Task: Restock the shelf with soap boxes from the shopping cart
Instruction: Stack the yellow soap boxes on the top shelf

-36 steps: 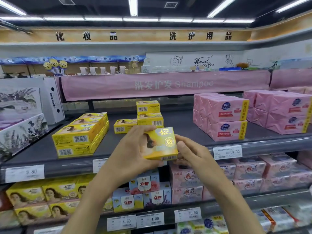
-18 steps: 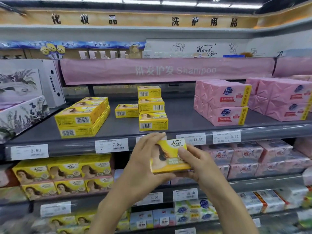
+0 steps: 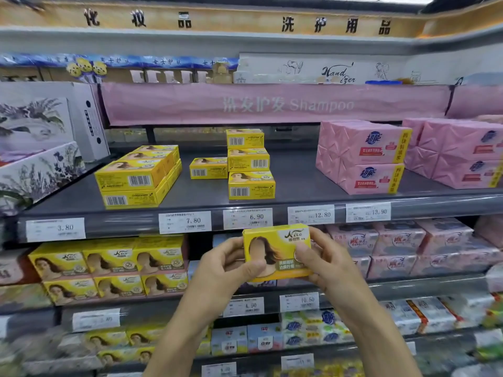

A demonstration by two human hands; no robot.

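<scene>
The left hand [image 3: 226,270] and the right hand [image 3: 322,265] grip 1 yellow cardboard soap box [image 3: 275,247] between them. The left fingers curl round its left end with the thumb across the printed front. The right thumb and fingers pinch its right end. The box stands upright, face toward the camera, just below the front edge of the grey metal shelf [image 3: 296,180] and under the white 6.90 price tag [image 3: 247,218].

The restocking looks partly done. On the shelf a double-layer block of matching yellow boxes [image 3: 136,180] sits near the left front edge, and a single yellow box [image 3: 208,168] lies further back. A column of 3 yellow boxes [image 3: 251,186] is at the middle; whether these are stacked or in file cannot be told. The held box is not yet placed, and much bare board remains between these groups. The shopping cart is out of view, so how many boxes are left cannot be judged.

Toward the shelf's right end stand pink wrapped soap packs [image 3: 359,159], well apart from the yellow column. White floral cartons [image 3: 35,164] fill the left end. A pink shampoo banner [image 3: 272,104] hangs above the shelf's back edge, which probably limits stacking height there. The tier below holds more yellow boxes facing outward [image 3: 109,262]. Nothing appears to block the way from the hands up to the bare board.
</scene>
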